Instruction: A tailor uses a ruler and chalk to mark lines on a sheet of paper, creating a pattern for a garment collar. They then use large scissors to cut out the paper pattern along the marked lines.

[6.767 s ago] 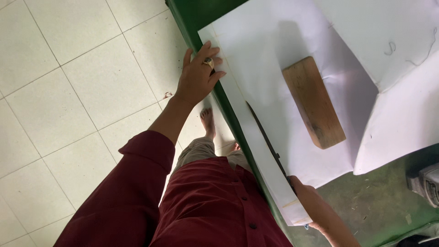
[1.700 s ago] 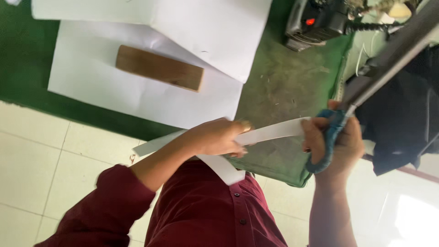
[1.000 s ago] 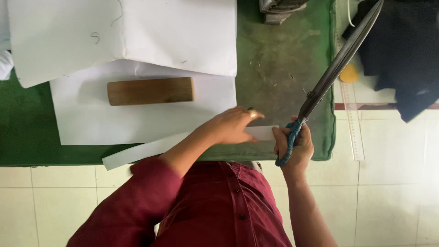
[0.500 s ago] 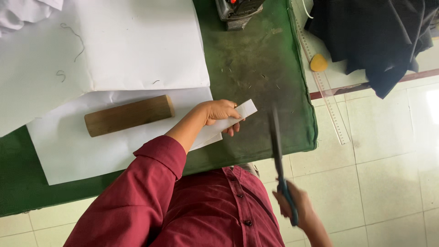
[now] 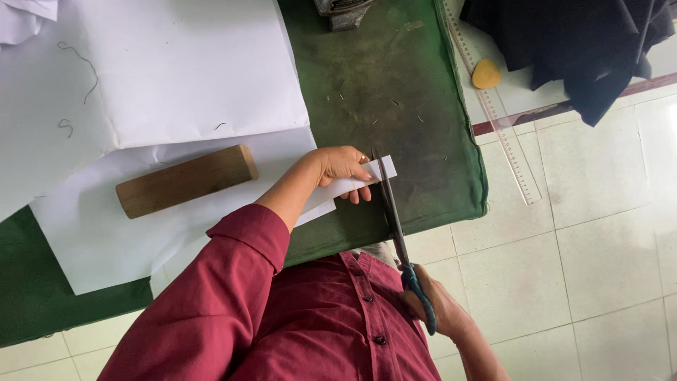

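Left hand fingers pinch the paper strip; right hand grips scissors pointing away, crossing it.

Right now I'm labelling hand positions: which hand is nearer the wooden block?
Left. The left hand holds the white paper strip just right of the wooden block. The right hand grips the scissors off the green table, farther away.

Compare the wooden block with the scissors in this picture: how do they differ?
The wooden block is brown and lies free on white paper; the scissors are dark metal with a blue handle, held by the right hand. The block is thick; the scissors are slim. Both are long.
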